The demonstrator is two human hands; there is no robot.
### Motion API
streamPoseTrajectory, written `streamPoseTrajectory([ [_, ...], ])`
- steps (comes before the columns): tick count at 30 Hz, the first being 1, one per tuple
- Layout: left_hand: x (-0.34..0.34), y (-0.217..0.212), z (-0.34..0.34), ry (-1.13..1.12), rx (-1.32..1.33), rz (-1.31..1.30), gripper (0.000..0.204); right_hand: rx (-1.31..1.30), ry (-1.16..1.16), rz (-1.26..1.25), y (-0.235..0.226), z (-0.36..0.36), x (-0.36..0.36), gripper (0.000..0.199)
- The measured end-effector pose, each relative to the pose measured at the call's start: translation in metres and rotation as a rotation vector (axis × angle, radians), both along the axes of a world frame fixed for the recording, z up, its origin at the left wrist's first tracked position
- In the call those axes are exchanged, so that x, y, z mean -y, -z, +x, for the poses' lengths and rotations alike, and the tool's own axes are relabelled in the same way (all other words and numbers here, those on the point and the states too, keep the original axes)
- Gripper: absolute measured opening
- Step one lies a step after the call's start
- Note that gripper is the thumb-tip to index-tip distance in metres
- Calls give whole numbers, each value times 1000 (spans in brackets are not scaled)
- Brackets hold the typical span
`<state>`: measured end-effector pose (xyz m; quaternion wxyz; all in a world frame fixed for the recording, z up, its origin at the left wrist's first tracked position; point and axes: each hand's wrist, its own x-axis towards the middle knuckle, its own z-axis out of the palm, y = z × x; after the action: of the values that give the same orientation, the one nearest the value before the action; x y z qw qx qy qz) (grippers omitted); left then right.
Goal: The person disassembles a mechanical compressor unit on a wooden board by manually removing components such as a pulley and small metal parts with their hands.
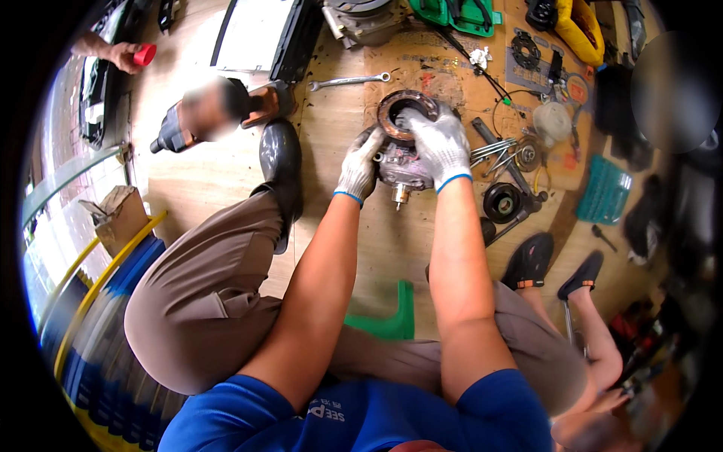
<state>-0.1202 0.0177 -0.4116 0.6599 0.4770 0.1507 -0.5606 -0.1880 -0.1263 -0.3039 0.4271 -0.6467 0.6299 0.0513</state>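
Disassembly stage: left hand (359,166) steadies the metal housing (403,167); right hand (439,143) clasps its rusty ring (393,105), apparently needing a squarely applied lift.

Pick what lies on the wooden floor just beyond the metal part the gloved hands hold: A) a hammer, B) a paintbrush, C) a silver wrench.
C: a silver wrench lies on the floor beyond the metal part gripped by the left hand and right hand.

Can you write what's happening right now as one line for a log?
left hand: gloved, grip on side of metal machine part | right hand: gloved, on its rusty ring top | wrench: lying apart on wooden floor
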Motion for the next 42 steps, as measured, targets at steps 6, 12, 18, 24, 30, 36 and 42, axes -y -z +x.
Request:
streamPoseTrajectory([
  [6, 5, -5, -2, 111, 158, 70, 55, 422, 243, -60, 28, -30, -12, 30],
  [12, 10, -24, -5, 162, 271, 126, 57, 849, 665, -11, 1, -58, -41, 36],
  [18, 3, -24, -6, 180, 315, 123, 59, 600, 987, 19, -13, -79, -83, 33],
  [24, -3, -18, -7, 213, 356, 173, 60, 367, 1309, 327, 1, -91, -134, 36],
  [30, -5, -12, -7, 263, 397, 179, 59, 593, 1357, 516, 44, -117, -145, 40],
  [36, -8, -9, -8, 325, 434, 194, 60, 566, 1230, 604, 58, -128, -135, 32],
  [42, -10, -4, -11, 361, 466, 173, 61, 730, 1235, 752, 76, -137, -154, 30],
])
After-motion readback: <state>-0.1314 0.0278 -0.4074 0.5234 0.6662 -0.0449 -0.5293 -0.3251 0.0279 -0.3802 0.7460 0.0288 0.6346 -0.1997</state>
